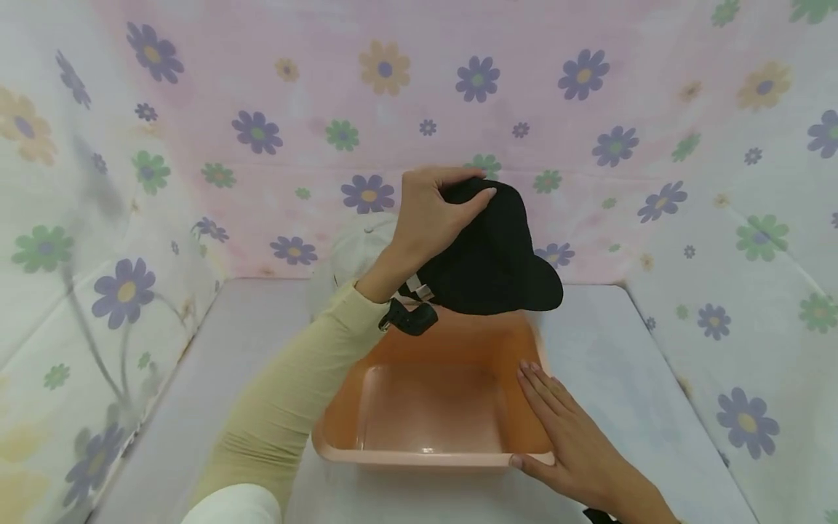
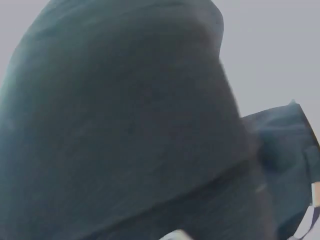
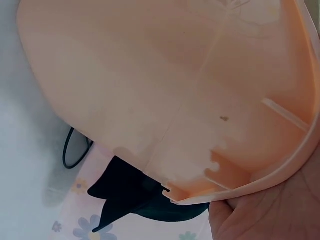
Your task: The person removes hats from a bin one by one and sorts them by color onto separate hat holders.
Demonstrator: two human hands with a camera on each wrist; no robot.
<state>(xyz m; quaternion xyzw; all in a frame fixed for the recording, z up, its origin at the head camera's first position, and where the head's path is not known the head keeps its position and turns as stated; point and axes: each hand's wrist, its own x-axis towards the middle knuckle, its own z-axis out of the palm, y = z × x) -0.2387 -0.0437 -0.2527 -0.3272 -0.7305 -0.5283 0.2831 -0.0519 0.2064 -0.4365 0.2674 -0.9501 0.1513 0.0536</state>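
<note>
In the head view my left hand (image 1: 435,211) grips a black cap (image 1: 497,255) by the top of its crown, with the thumb in front. The cap hangs above the back of an orange plastic tub (image 1: 432,407), its peak to the right and a strap at the left. Up close in the left wrist view, the crown (image 2: 130,110) fills most of the picture. My right hand (image 1: 576,437) rests on the tub's front right corner, fingers straight over the right side and thumb at the front rim. The right wrist view shows the palm (image 3: 285,205) against the tub's rim (image 3: 300,162).
A white cap (image 1: 360,244) is behind the left forearm, partly hidden. Flower-patterned cloth (image 1: 419,94) encloses the pale table (image 1: 622,378) at the back and sides. A black device (image 1: 411,318) is strapped to the left wrist. A thin black loop (image 3: 65,150) shows beyond the tub.
</note>
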